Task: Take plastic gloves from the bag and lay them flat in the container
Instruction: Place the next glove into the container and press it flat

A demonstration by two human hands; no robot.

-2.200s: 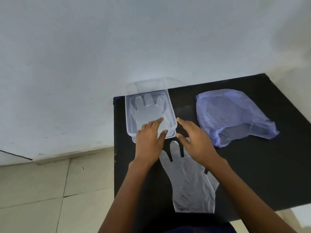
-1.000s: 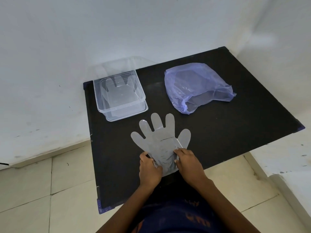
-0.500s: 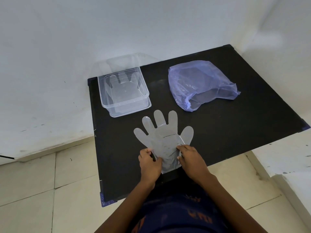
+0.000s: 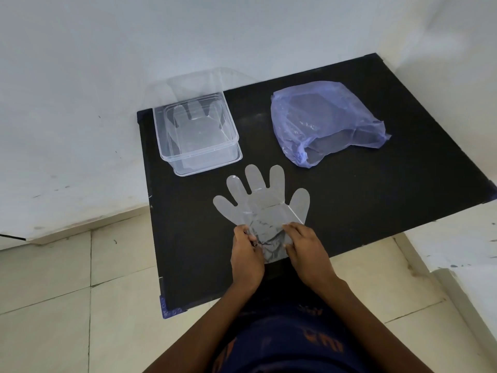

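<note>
So the clear plastic glove [image 4: 262, 208] was lying flat on the black table [image 4: 376, 200], fingers fanned out toward 12 o'clock, cuff end pointing back at the person around 6. The cuff part looked crumpled where it was being held, while the finger half sat smooth on the tabletop.

Both hands were on that cuff. The left hand [image 4: 246, 254] had the left edge pinched between thumb and fingertips, sitting at about 7 o'clock from the glove's palm. The right hand [image 4: 305, 249] was at roughly 5 o'clock, fingers closed down on the right edge of the cuff. So the glove basically stretched away from the hands, straight up toward 12.

Up at about 11 o'clock from the glove was the clear container [image 4: 197, 133], open, near the table's far-left corner, with another see-through glove [image 4: 196, 122] already lying inside it, fingers pointing toward the wall. Its front edge was just beside the held glove's fingertips but not touching.

At about 1 o'clock sat the bluish plastic bag [image 4: 322, 117], floppy, mouth open toward the near side. Couldn't really tell what was in it.

White wall [image 4: 134, 49] behind, pale tiled floor [image 4: 67, 305] at the left.
</note>
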